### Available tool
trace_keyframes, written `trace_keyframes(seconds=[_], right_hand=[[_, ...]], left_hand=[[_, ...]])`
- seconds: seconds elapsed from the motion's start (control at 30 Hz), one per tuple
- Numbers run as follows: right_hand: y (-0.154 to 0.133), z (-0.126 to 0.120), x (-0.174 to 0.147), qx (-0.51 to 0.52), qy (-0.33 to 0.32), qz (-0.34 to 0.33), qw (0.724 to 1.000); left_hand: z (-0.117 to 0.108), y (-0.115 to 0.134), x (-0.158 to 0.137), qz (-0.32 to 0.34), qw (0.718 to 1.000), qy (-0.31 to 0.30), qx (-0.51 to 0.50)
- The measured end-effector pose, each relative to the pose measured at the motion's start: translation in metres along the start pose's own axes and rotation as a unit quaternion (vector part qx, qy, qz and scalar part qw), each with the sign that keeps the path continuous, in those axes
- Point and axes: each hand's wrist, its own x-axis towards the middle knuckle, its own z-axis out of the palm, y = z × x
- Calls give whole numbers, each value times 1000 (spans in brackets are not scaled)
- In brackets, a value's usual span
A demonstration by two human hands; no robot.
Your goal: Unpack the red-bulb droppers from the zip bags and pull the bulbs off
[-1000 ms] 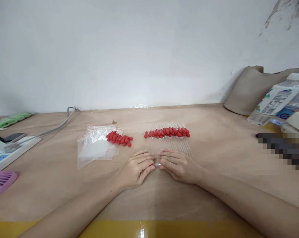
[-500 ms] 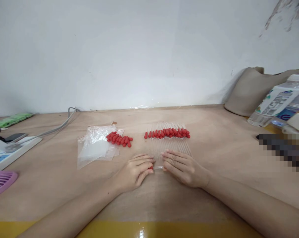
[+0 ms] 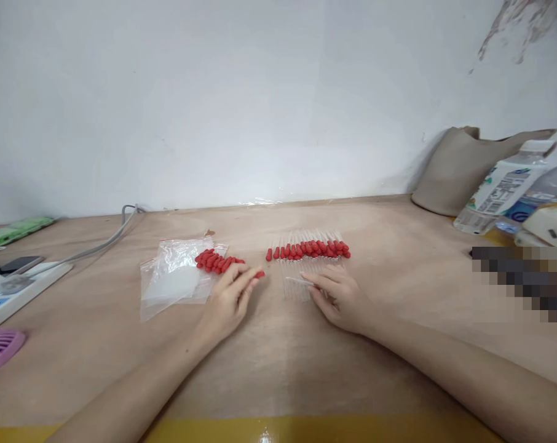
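Observation:
My left hand [image 3: 230, 301] pinches a red rubber dropper bulb [image 3: 260, 274] between thumb and fingertips, just right of a pile of loose red bulbs [image 3: 214, 262]. My right hand [image 3: 340, 298] has a thin clear glass tube [image 3: 298, 280] at its fingertips, its free end pointing left. Under and beyond that hand lies a row of clear tubes [image 3: 297, 267], side by side. A line of red bulbs [image 3: 308, 249] runs across the row, with narrow tips showing beyond. The right hand hides part of the row.
Clear plastic zip bags [image 3: 177, 280] lie under and left of the bulb pile. A power strip [image 3: 34, 289] with a grey cable and a purple slatted object [image 3: 2, 349] are at left. On the right stand a bottle [image 3: 502, 187] and a beige container [image 3: 444, 175].
My hands have moved apart and away from me. Earlier a clear tube spanned between them near the front of the row; now the bulb and tube are held separately.

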Motion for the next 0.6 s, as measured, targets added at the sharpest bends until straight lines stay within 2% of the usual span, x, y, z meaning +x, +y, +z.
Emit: trace_keyframes(seconds=[0.1,0.17,0.27,0.37,0.47,0.6], right_hand=[[-7,7,18,39,23,34,998],[-9,16,33,39,35,23,998],[-10,35,51,-20,28,-5,999],[-8,51,58,-103,-10,-27,994],[-6,60,56,-145,-40,-58,987],[-8,60,50,-156,-71,-77,982]], left_hand=[[-14,-14,12,-79,996,31,32],[-25,-30,16,-137,987,65,55],[-40,-60,16,-196,971,101,96],[-49,-85,13,-254,958,110,75],[-53,-95,11,-276,952,108,77],[-53,-89,12,-242,960,63,125]])
